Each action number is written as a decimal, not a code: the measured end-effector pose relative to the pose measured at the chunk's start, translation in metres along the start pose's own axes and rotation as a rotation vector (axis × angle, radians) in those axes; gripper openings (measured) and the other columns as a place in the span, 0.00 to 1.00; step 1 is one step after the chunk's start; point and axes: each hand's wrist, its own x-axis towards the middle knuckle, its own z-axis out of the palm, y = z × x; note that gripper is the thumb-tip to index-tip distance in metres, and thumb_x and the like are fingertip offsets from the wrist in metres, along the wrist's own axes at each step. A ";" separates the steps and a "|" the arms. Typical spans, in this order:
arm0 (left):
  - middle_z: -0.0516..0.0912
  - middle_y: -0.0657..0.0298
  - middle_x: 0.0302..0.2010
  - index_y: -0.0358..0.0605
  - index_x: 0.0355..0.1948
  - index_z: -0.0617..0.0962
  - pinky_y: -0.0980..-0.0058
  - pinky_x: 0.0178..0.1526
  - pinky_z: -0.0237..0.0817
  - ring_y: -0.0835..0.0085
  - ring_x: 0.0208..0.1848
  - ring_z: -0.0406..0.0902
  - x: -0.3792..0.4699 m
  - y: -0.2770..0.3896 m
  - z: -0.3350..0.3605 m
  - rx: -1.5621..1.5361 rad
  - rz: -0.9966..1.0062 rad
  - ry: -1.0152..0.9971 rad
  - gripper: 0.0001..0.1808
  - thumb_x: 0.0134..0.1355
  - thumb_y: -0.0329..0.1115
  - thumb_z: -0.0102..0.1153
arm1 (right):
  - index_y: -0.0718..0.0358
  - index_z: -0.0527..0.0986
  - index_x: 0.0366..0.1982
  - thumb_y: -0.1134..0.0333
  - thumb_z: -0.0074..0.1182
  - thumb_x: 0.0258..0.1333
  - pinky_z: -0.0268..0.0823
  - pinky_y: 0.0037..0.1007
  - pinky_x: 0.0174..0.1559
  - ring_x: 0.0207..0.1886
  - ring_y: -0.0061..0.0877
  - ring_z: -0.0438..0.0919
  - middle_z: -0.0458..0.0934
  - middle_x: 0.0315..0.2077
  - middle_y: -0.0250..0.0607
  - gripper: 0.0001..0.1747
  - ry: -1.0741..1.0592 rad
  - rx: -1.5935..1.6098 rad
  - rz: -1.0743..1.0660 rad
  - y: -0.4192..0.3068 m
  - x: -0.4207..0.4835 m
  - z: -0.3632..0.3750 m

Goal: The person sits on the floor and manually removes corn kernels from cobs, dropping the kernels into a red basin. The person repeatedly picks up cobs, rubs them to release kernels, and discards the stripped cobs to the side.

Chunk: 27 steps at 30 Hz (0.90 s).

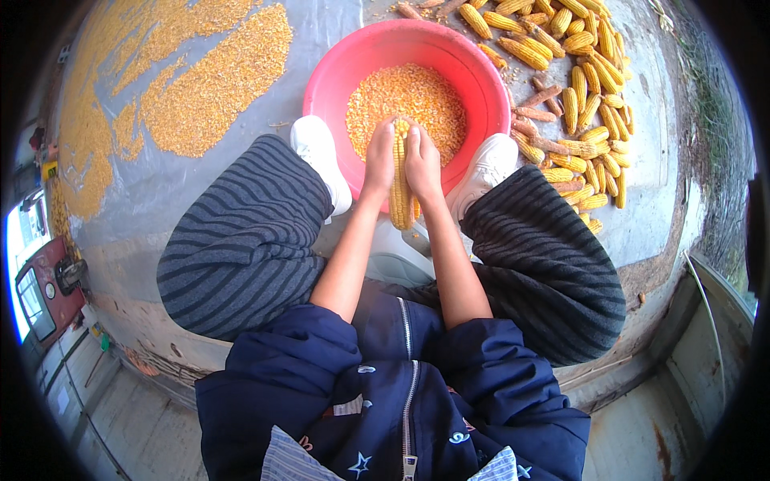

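Observation:
My left hand [381,157] and my right hand [423,161] are closed around an ear of corn [399,186] from both sides. The ear points lengthwise towards me, its near end sticking out below my palms. More orange kernels show at its right edge; whether they belong to a second ear I cannot tell. Beneath my fingers is a red plastic basin [328,78], with a layer of loose corn kernels [409,84] covering its bottom. My fingertips are partly hidden at the far end of the ear.
White shoes [319,156] flank the basin. At the right lies a heap of corn ears [592,90], with bare cobs [538,112] along its inner side. Loose kernels [222,90] are spread over grey ground sheeting at the left. A red vehicle [51,288] stands at the far left.

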 end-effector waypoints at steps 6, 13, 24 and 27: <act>0.72 0.59 0.48 0.37 0.49 0.70 0.74 0.56 0.55 0.73 0.52 0.67 -0.001 0.006 0.002 -0.079 -0.024 -0.065 0.19 0.67 0.38 0.34 | 0.67 0.71 0.45 0.59 0.39 0.62 0.62 0.26 0.47 0.42 0.25 0.72 0.75 0.38 0.43 0.20 -0.077 0.330 0.178 -0.005 0.002 -0.004; 0.72 0.62 0.47 0.39 0.50 0.70 0.76 0.53 0.58 0.77 0.49 0.68 -0.004 0.006 0.001 -0.231 -0.101 -0.150 0.19 0.68 0.41 0.33 | 0.66 0.71 0.44 0.62 0.42 0.60 0.62 0.25 0.46 0.41 0.25 0.73 0.76 0.36 0.42 0.16 -0.147 0.211 0.113 -0.015 0.002 -0.009; 0.72 0.64 0.46 0.42 0.52 0.69 0.78 0.49 0.61 0.80 0.46 0.69 -0.002 0.005 -0.005 -0.396 -0.255 -0.137 0.21 0.68 0.45 0.33 | 0.66 0.68 0.51 0.56 0.42 0.62 0.58 0.21 0.49 0.46 0.19 0.68 0.72 0.43 0.37 0.23 -0.210 0.317 0.225 -0.009 0.004 -0.011; 0.72 0.65 0.46 0.42 0.53 0.68 0.78 0.50 0.61 0.80 0.46 0.69 -0.002 0.006 -0.002 -0.297 -0.175 -0.175 0.21 0.68 0.45 0.34 | 0.65 0.70 0.49 0.55 0.42 0.62 0.60 0.21 0.46 0.43 0.17 0.69 0.73 0.40 0.35 0.22 -0.200 0.378 0.382 -0.014 0.005 -0.016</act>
